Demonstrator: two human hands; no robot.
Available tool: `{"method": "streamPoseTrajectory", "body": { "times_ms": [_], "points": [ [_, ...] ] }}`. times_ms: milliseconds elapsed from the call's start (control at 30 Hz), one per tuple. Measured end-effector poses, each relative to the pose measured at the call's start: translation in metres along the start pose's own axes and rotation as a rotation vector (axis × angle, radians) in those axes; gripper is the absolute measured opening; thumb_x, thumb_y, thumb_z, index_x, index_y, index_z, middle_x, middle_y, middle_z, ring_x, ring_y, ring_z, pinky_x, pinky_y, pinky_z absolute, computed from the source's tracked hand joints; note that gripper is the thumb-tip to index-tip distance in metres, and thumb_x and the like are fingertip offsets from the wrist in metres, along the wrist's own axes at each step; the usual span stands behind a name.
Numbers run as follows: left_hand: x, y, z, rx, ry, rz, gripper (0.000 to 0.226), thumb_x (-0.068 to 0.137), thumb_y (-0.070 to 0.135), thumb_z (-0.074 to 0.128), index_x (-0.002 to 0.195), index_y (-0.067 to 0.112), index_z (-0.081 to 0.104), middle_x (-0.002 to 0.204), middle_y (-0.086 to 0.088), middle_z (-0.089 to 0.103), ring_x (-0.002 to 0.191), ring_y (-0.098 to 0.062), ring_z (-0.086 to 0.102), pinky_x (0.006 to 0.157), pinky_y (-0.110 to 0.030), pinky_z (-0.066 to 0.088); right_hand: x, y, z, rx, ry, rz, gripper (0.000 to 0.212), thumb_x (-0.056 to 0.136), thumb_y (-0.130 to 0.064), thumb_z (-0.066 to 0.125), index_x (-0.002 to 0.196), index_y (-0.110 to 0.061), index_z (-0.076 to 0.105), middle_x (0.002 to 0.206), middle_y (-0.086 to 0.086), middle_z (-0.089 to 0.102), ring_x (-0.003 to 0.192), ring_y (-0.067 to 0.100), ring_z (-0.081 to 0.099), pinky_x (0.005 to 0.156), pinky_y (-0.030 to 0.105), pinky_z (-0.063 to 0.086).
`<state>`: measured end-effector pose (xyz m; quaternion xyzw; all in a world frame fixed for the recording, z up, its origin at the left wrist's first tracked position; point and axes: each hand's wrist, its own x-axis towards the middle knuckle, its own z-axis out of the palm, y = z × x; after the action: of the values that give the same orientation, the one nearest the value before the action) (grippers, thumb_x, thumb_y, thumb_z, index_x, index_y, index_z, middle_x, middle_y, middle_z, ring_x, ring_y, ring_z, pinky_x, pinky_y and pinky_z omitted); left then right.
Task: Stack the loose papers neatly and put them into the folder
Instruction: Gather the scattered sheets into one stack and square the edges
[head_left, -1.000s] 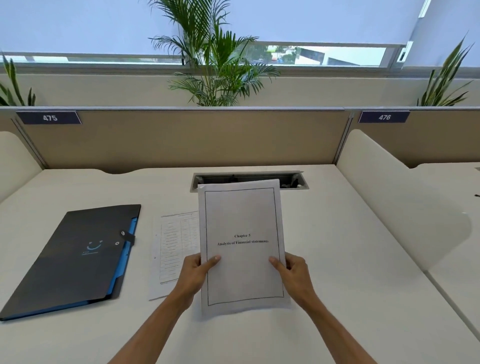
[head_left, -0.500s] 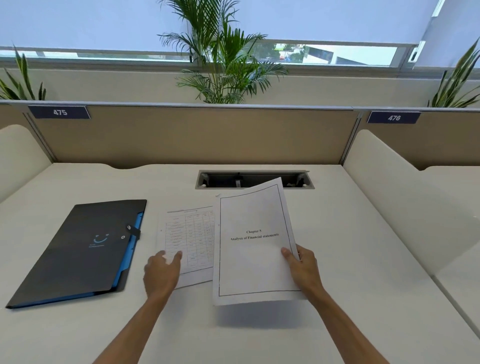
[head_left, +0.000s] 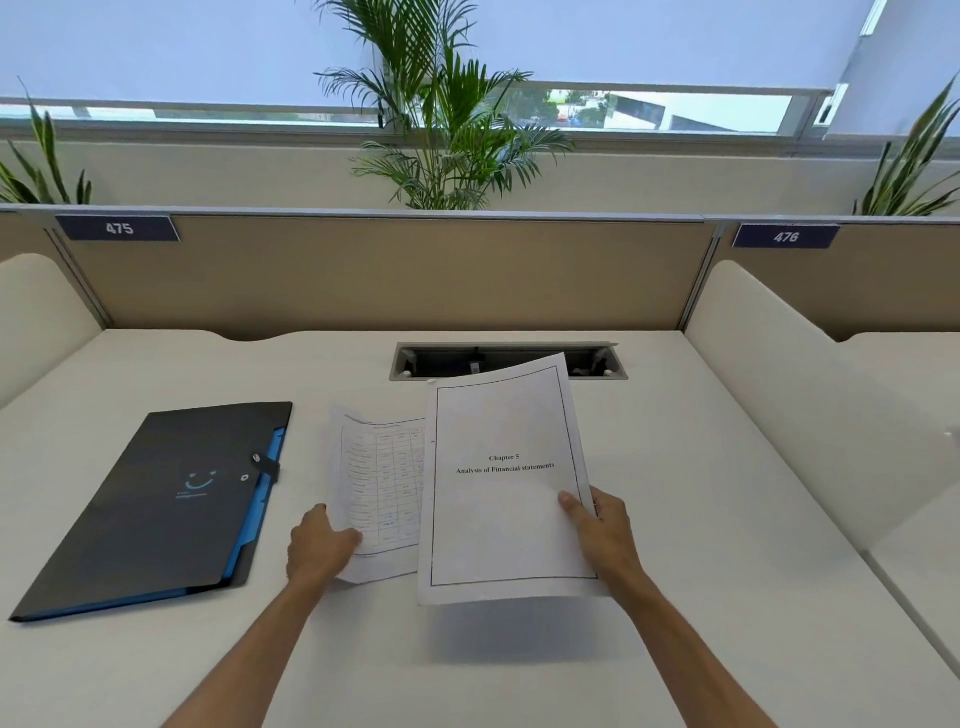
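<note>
My right hand (head_left: 602, 535) pinches one title page (head_left: 506, 483) by its right edge, lifted above the desk (head_left: 701, 519). My left hand (head_left: 319, 545) grips one table sheet (head_left: 376, 488) at its lower corner. One closed folder (head_left: 156, 504) lies left, apart from both papers.

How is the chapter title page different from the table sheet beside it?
The title page has a bordered frame and centred heading; the table sheet carries a grid. The right hand holds the title page above the desk; the left hand lifts the table sheet's corner. Both are white paper.
</note>
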<state>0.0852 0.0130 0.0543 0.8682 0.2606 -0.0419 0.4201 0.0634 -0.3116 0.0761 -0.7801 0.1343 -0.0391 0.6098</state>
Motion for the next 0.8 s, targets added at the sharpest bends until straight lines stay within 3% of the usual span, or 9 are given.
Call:
{"method": "streamPoseTrajectory", "body": {
  "times_ms": [67,167,400,533,667,800],
  "points": [
    [-0.002,0.004,0.002,-0.267,-0.119,-0.033,0.039,0.091,0.009,0.06,0.129,0.002,0.054,0.127,-0.019,0.061,0.104,-0.034,0.058,0.091,-0.041,0.049,0.0,-0.002,0.004,0.039,-0.009,0.021,0.016,0.094,-0.022,0.06,0.087,-0.017,0.074,0.087,-0.001,0.077,0.088,0.025,0.072,0.079,0.042,0.057],
    [-0.011,0.006,0.007,-0.449,-0.229,-0.093,0.036,0.098,0.011,0.051,0.133,0.004,0.05,0.123,-0.015,0.062,0.099,-0.031,0.06,0.088,-0.043,0.052,0.0,-0.003,0.009,0.114,-0.038,0.077,0.015,0.093,-0.023,0.061,0.093,-0.019,0.075,0.09,-0.002,0.078,0.088,0.021,0.074,0.084,0.044,0.059],
    [-0.045,0.019,0.007,-0.578,-0.361,0.081,0.026,0.095,0.019,0.057,0.121,0.013,0.058,0.11,-0.005,0.071,0.096,-0.022,0.069,0.079,-0.033,0.056,-0.002,-0.02,0.014,0.215,-0.075,0.108,0.013,0.093,-0.021,0.063,0.096,-0.017,0.075,0.093,0.001,0.079,0.089,0.023,0.074,0.085,0.042,0.059],
    [-0.066,0.033,-0.002,-0.589,-0.467,0.177,0.023,0.082,0.027,0.071,0.104,0.025,0.07,0.104,-0.001,0.076,0.099,-0.023,0.072,0.087,-0.039,0.055,0.001,-0.032,0.011,0.22,-0.082,0.089,0.013,0.092,-0.021,0.064,0.094,-0.017,0.075,0.094,0.003,0.078,0.091,0.026,0.074,0.086,0.044,0.059],
    [-0.075,0.04,-0.007,-0.603,-0.535,0.243,0.026,0.097,0.016,0.052,0.119,0.018,0.065,0.115,-0.004,0.073,0.108,-0.023,0.069,0.096,-0.043,0.051,0.004,-0.036,0.011,0.189,-0.05,0.043,0.013,0.091,-0.025,0.066,0.098,-0.017,0.074,0.097,0.003,0.077,0.093,0.026,0.073,0.085,0.045,0.059],
    [-0.082,0.045,-0.013,-0.589,-0.53,0.297,0.026,0.098,0.019,0.051,0.121,0.023,0.062,0.117,0.003,0.072,0.109,-0.016,0.068,0.095,-0.034,0.052,0.002,-0.042,0.01,0.223,-0.065,0.003,0.023,0.092,-0.022,0.065,0.114,-0.016,0.069,0.11,0.002,0.074,0.097,0.02,0.072,0.087,0.041,0.058]
  ]
}}
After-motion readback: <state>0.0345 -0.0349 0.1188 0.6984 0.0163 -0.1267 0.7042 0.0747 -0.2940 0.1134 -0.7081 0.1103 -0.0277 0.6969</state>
